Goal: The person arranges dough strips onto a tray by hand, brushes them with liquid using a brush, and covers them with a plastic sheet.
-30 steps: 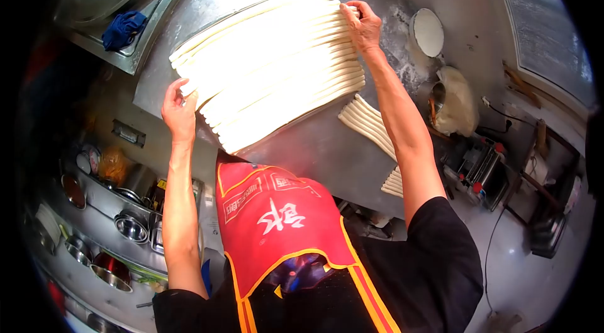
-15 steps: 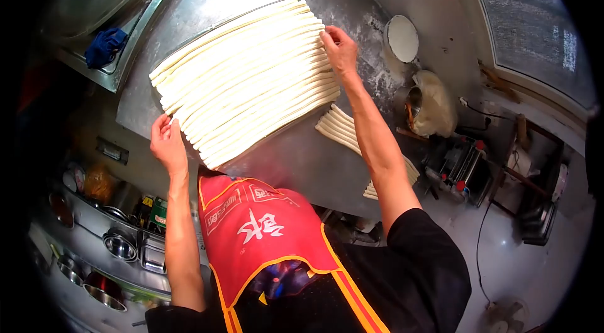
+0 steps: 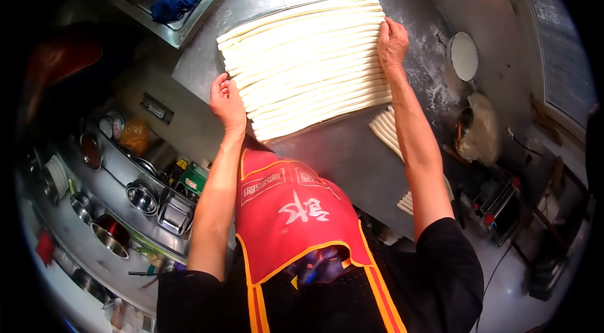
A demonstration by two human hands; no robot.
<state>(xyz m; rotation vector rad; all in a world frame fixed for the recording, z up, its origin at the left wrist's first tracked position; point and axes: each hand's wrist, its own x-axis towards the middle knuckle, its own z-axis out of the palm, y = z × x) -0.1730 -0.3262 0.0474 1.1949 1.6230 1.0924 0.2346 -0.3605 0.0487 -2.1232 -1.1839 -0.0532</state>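
Long, pale dough strips lie side by side in a wide row on a thin-edged tray, part of whose rim shows at the far side. At the row's left edge, my left hand has its fingers curled and pinched at the strip ends. My right hand pinches at the right ends, nearer the far corner. Which strip each hand grips is hard to make out. A smaller group of dough strips lies on the steel table, partly hidden under my right forearm.
A white round bowl and a pot with a plastic bag stand to the right, near scattered flour. A blue cloth lies at the far left by a metal-edged unit. Steel bowls fill shelves at lower left.
The view has swung, so the table and dough appear farther right. Both hands have shifted slightly toward the far side along the ends of the dough row.
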